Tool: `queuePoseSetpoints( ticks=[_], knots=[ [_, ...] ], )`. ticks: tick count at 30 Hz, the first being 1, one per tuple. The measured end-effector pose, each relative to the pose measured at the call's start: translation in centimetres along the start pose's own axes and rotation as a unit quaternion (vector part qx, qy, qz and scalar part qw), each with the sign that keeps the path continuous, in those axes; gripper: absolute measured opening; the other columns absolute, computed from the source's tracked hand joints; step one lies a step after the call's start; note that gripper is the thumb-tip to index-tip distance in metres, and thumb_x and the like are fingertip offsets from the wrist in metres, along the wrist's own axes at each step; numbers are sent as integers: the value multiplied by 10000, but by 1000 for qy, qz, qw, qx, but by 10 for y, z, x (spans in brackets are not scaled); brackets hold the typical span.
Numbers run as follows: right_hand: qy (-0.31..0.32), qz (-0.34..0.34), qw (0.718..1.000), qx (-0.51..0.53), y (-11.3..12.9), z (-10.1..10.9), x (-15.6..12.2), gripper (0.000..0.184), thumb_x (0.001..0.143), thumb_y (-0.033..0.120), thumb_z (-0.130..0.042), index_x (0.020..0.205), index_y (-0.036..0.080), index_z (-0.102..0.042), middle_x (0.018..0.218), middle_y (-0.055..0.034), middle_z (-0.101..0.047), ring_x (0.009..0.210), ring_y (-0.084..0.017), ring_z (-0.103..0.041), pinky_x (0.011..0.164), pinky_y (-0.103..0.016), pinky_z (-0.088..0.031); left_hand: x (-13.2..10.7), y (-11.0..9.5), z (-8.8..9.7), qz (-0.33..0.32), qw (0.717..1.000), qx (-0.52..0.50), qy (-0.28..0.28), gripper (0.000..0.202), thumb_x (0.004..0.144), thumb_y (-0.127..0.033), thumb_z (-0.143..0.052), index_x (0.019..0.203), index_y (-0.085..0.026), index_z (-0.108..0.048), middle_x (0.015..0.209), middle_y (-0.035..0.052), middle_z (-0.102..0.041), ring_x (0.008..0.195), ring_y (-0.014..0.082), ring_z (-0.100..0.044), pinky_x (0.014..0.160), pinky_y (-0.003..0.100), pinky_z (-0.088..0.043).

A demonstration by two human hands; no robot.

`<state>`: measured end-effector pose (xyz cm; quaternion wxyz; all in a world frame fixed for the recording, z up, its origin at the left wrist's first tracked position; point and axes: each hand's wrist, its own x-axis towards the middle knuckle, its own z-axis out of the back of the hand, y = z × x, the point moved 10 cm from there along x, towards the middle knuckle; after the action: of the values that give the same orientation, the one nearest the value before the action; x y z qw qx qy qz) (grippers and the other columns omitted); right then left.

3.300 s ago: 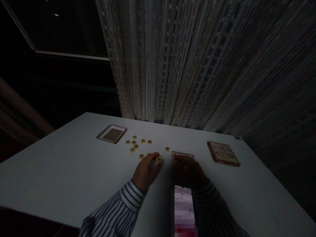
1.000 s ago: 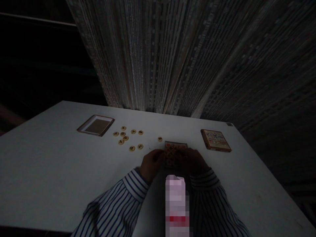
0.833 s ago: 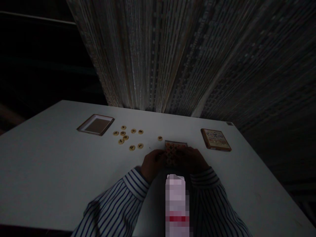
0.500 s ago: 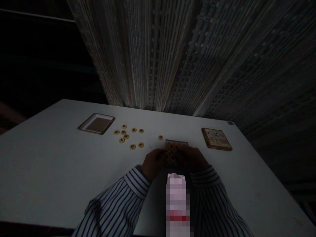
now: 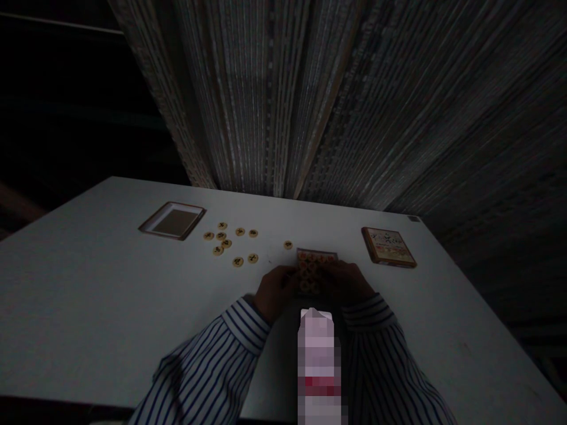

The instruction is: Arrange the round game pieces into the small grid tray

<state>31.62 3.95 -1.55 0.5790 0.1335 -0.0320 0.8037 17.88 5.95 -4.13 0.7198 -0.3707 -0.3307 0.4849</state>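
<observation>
In the head view, a small shallow box (image 5: 317,252) filled with rows of round Chinese chess pieces (image 5: 309,287) lies between my hands. My left hand (image 5: 277,289) is closed at the box's left edge, its fingertips against the side. From the right, my right hand (image 5: 348,282) reaches over the box with curled fingers down among the pieces. Its fingertips are dark, and whatever they pinch is hidden. One loose Chinese chess piece (image 5: 287,245) lies on the table just beyond the box's left corner.
Several loose pieces (image 5: 225,243) are scattered to the left on the white table (image 5: 110,295). Behind them sits an open box lid (image 5: 195,226). A printed flat box (image 5: 392,247) lies at the right. A striped curtain (image 5: 274,100) hangs along the table's far edge.
The view has shifted very slightly. Both hands stay at the box, with the right fingers moved only a little; the loose pieces lie as before.
</observation>
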Motion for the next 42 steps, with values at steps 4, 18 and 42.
queuePoseSetpoints(
  ticks=[4,18,42],
  knots=[
    [-17,7,1000,9,1,3,0,223,777,281,-549,936,194,-679,899,-82,-688,766,-183,-633,632,-280,-466,0,0,0,-2,1000,7,-3,242,806,-304,-516,930,-158,-664,848,63,-694,740,164,-633,703,297,-518],
    [-15,19,999,25,5,4,1,227,773,261,-566,951,197,-692,914,-85,-696,783,-195,-650,646,-293,-501,0,-2,1,-8,1000,4,-4,234,805,-303,-511,917,-163,-661,853,58,-694,763,167,-636,704,290,-518],
    [-29,52,997,57,16,10,1,183,767,187,-559,891,181,-695,893,-89,-697,789,-193,-649,669,-310,-514,0,-1,0,-8,1000,13,1,238,807,-301,-514,932,-162,-661,867,61,-694,763,167,-635,713,293,-515]
  ],
)
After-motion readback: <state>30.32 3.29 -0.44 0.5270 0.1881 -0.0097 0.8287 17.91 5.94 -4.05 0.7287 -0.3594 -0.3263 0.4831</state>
